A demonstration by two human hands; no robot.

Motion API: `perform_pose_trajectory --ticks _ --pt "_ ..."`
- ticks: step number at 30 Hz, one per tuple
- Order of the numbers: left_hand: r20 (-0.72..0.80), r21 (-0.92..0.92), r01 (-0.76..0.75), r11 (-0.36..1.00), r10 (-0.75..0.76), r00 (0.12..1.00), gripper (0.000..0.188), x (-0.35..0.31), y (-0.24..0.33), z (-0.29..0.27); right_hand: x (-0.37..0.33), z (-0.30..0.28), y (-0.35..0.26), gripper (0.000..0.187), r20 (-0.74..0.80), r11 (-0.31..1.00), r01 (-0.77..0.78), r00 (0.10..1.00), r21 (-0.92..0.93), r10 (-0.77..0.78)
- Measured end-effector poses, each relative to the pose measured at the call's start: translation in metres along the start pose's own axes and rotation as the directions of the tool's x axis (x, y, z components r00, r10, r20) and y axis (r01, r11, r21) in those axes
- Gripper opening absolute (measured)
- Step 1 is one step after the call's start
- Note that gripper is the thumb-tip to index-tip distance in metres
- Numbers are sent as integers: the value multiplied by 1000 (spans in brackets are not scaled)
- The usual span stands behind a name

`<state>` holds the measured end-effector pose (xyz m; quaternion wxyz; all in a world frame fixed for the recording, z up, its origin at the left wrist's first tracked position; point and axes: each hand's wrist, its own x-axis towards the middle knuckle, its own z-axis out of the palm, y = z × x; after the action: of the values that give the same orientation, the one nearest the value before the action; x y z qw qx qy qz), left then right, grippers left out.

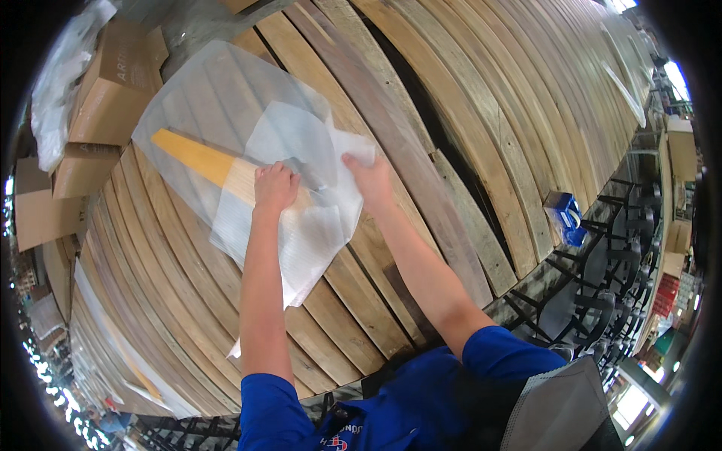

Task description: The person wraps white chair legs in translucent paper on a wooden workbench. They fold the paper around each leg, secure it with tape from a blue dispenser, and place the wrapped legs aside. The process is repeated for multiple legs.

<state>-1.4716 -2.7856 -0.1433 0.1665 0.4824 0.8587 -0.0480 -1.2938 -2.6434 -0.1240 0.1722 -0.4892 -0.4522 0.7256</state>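
A long flat wooden piece [192, 155] with an orange-yellow end and a pale wood section lies slanting across the slatted wooden table [376, 331]. White foam sheet [308, 233] covers its nearer part. Beneath both spreads a translucent plastic sheet [203, 83]. My left hand [277, 186] presses on the wooden piece with curled fingers, where the foam begins. To the right, my right hand [370, 180] grips a raised edge of the foam sheet, the thumb pointing left and the fingers partly hidden behind it.
Cardboard boxes [113, 83] stand at the far left with clear plastic wrap [64, 98] on them. A blue tape dispenser [565, 218] sits near the right table edge. Black chairs [594, 278] line that side. Wide dark gaps run between some planks. White strips lie at the far right.
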Motion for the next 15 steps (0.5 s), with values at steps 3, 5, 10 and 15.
perform_pose_trajectory --ticks 3,5,10,15 --pt "-70 -22 -18 1000 17 997 30 -13 -10 20 -52 6 -3 32 210 840 324 944 -436 -255" --pt "-98 25 -47 999 49 994 33 -25 -10 20 -62 -1 36 32 445 494 746 665 -448 -600" --pt "-194 71 -11 997 25 981 51 -125 -5 37 -90 -21 90 33 804 345 860 488 -376 -340" --pt "-106 -332 128 935 -171 980 37 -240 37 39 -82 -51 110 28 853 121 885 466 -450 -235"
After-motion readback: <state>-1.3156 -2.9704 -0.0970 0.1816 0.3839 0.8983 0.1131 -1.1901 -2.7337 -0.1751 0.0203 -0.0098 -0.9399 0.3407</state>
